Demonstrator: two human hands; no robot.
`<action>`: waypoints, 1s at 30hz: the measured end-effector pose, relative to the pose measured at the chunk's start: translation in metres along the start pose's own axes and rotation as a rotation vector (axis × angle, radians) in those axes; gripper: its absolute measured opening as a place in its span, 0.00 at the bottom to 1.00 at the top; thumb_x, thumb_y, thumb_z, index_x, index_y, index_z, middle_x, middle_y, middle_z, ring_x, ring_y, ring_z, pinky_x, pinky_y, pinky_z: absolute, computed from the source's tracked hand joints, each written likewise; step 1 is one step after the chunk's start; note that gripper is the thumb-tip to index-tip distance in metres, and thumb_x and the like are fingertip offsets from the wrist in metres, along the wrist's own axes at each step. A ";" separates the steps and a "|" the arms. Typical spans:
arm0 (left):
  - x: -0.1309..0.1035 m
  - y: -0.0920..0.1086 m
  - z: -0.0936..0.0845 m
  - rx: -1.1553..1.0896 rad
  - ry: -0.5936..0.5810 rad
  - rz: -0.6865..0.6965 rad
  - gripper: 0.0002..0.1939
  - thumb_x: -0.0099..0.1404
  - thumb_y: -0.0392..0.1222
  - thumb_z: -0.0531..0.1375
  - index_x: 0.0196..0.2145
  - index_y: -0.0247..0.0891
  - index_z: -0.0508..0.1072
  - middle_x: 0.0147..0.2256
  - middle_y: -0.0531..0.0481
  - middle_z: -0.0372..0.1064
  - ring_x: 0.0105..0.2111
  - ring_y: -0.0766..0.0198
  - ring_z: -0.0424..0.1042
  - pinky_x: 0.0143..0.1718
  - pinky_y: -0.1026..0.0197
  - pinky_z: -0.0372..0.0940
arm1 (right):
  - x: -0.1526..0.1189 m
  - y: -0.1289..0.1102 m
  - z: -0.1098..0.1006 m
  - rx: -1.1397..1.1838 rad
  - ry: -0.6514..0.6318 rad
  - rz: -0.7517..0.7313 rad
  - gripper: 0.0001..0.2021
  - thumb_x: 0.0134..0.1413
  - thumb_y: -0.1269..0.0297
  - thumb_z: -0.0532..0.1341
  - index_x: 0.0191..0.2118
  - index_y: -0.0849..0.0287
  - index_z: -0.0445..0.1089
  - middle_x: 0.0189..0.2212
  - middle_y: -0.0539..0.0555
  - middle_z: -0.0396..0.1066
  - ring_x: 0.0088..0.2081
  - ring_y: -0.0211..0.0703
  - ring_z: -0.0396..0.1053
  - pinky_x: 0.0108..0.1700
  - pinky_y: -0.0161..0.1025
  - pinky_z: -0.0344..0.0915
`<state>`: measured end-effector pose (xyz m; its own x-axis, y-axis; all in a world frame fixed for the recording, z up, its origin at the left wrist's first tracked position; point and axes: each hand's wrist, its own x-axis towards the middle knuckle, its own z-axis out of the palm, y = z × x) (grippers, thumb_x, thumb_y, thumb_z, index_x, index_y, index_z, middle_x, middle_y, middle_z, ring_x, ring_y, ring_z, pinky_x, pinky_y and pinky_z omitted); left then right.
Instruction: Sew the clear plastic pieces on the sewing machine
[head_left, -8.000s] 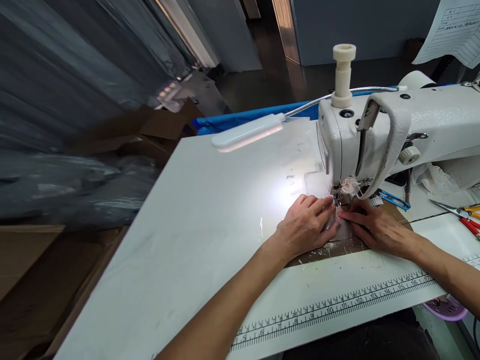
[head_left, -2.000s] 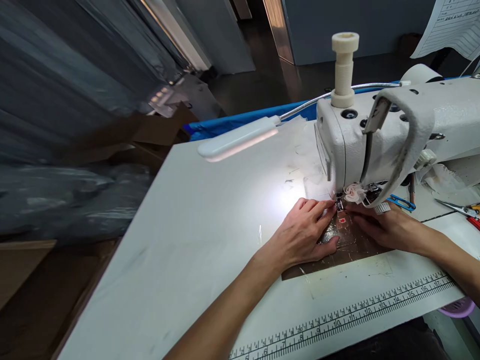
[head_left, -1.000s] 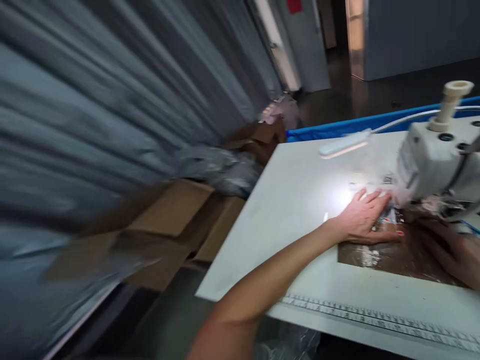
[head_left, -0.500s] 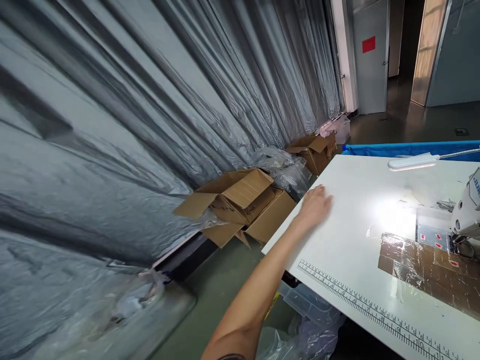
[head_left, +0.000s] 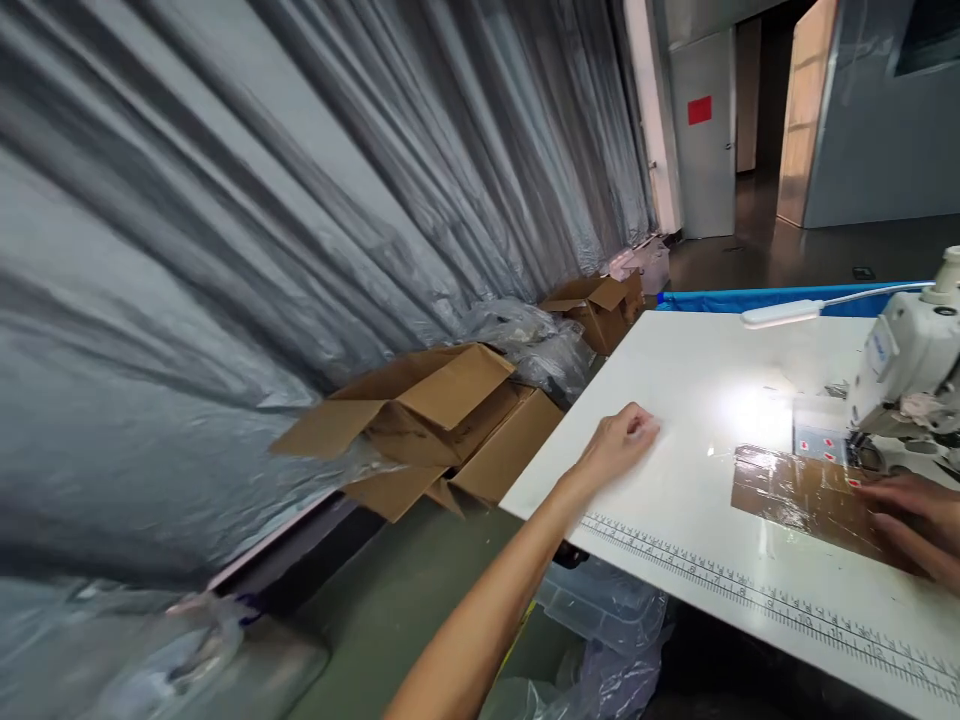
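My left hand (head_left: 619, 442) is over the left part of the white sewing table (head_left: 690, 380), fingers curled and thumb pressed to them. Anything pinched there is too small to make out. My right hand (head_left: 919, 512) comes in from the right edge, fingers stretched out and apart. It rests on or just above a brown panel covered in clear tape (head_left: 787, 492). Its fingertips are near a small red mark, below the needle area of the white sewing machine (head_left: 904, 360). A grey metal plate with red marks (head_left: 814, 443) lies beside the needle.
A ruler scale (head_left: 720, 580) runs along the table's front edge. A white lamp (head_left: 780, 314) lights the tabletop. Left of the table stand an open cardboard box (head_left: 427, 420) and plastic bags (head_left: 525, 340), before a grey curtain (head_left: 360, 200). Below is a clear plastic bin (head_left: 600, 600).
My view has swung right, showing more of the sewing machine. My right hand has come into view at the brown panel. The left hand's fingers have curled together, nearer the table's front.
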<state>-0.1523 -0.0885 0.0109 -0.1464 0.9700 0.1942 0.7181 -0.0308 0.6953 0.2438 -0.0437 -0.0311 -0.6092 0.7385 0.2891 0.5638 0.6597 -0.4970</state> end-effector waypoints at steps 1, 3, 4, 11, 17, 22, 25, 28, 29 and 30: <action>-0.002 0.018 0.011 -0.074 -0.069 0.030 0.08 0.63 0.46 0.59 0.31 0.40 0.67 0.34 0.47 0.77 0.34 0.60 0.76 0.38 0.57 0.69 | 0.003 -0.018 -0.005 0.013 -0.037 -0.020 0.16 0.59 0.48 0.56 0.49 0.41 0.75 0.47 0.61 0.76 0.46 0.57 0.75 0.47 0.55 0.73; -0.007 0.054 0.029 -0.428 -0.329 0.038 0.10 0.62 0.46 0.61 0.35 0.40 0.65 0.36 0.45 0.78 0.29 0.62 0.76 0.31 0.60 0.69 | 0.012 -0.052 -0.012 0.057 -0.065 -0.048 0.25 0.57 0.50 0.59 0.59 0.49 0.68 0.56 0.62 0.69 0.57 0.59 0.68 0.54 0.59 0.70; -0.009 0.072 0.036 -0.542 -0.444 0.035 0.13 0.61 0.47 0.62 0.38 0.40 0.64 0.35 0.45 0.78 0.28 0.62 0.76 0.27 0.61 0.68 | 0.018 -0.066 -0.014 0.090 -0.064 -0.054 0.32 0.54 0.50 0.62 0.64 0.53 0.62 0.60 0.63 0.64 0.61 0.61 0.63 0.56 0.60 0.67; 0.028 0.111 0.042 -0.726 -0.356 0.000 0.26 0.50 0.55 0.71 0.39 0.35 0.71 0.33 0.44 0.78 0.27 0.60 0.76 0.22 0.64 0.66 | 0.064 -0.082 0.007 0.843 -0.214 0.254 0.23 0.47 0.50 0.68 0.46 0.59 0.75 0.34 0.54 0.76 0.34 0.44 0.73 0.40 0.45 0.71; 0.080 0.066 0.047 -0.786 -0.060 -0.211 0.22 0.50 0.56 0.70 0.29 0.35 0.70 0.32 0.43 0.78 0.28 0.62 0.76 0.29 0.64 0.68 | 0.122 -0.064 0.049 1.248 0.277 0.419 0.25 0.36 0.41 0.68 0.32 0.58 0.72 0.32 0.54 0.73 0.36 0.44 0.73 0.41 0.43 0.72; 0.104 0.050 0.056 -0.848 -0.052 -0.226 0.20 0.61 0.58 0.63 0.33 0.35 0.70 0.35 0.40 0.79 0.30 0.59 0.78 0.28 0.62 0.68 | 0.157 -0.057 0.051 1.175 0.425 0.381 0.18 0.52 0.44 0.59 0.36 0.55 0.67 0.37 0.57 0.75 0.45 0.48 0.74 0.45 0.44 0.72; 0.119 0.049 0.059 -0.881 -0.076 -0.204 0.21 0.63 0.58 0.62 0.35 0.35 0.71 0.36 0.39 0.79 0.32 0.58 0.78 0.32 0.60 0.70 | 0.163 -0.051 0.039 1.120 0.440 0.358 0.13 0.59 0.53 0.55 0.41 0.54 0.68 0.42 0.57 0.76 0.49 0.46 0.74 0.50 0.43 0.69; 0.133 0.050 0.061 -0.913 -0.132 -0.178 0.19 0.65 0.56 0.61 0.36 0.34 0.73 0.39 0.37 0.79 0.36 0.56 0.79 0.39 0.57 0.71 | 0.165 -0.048 0.032 1.081 0.450 0.367 0.14 0.63 0.56 0.49 0.45 0.54 0.68 0.42 0.56 0.77 0.48 0.44 0.74 0.50 0.42 0.69; 0.137 0.050 0.061 -0.923 -0.160 -0.173 0.18 0.65 0.55 0.61 0.36 0.33 0.74 0.41 0.36 0.78 0.37 0.55 0.79 0.40 0.56 0.72 | 0.166 -0.047 0.031 1.071 0.449 0.374 0.16 0.64 0.56 0.47 0.46 0.54 0.69 0.41 0.57 0.77 0.47 0.45 0.75 0.48 0.41 0.69; 0.141 0.050 0.061 -0.932 -0.192 -0.170 0.18 0.65 0.54 0.61 0.37 0.33 0.74 0.42 0.36 0.78 0.38 0.54 0.79 0.41 0.55 0.72 | 0.166 -0.047 0.031 1.064 0.442 0.379 0.17 0.64 0.56 0.46 0.46 0.55 0.69 0.41 0.57 0.78 0.46 0.46 0.75 0.46 0.41 0.70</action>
<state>-0.0960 0.0609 0.0309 -0.0255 0.9995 -0.0182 -0.1425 0.0144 0.9897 0.0988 0.0438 0.0150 -0.1447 0.9809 0.1302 -0.2018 0.0996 -0.9743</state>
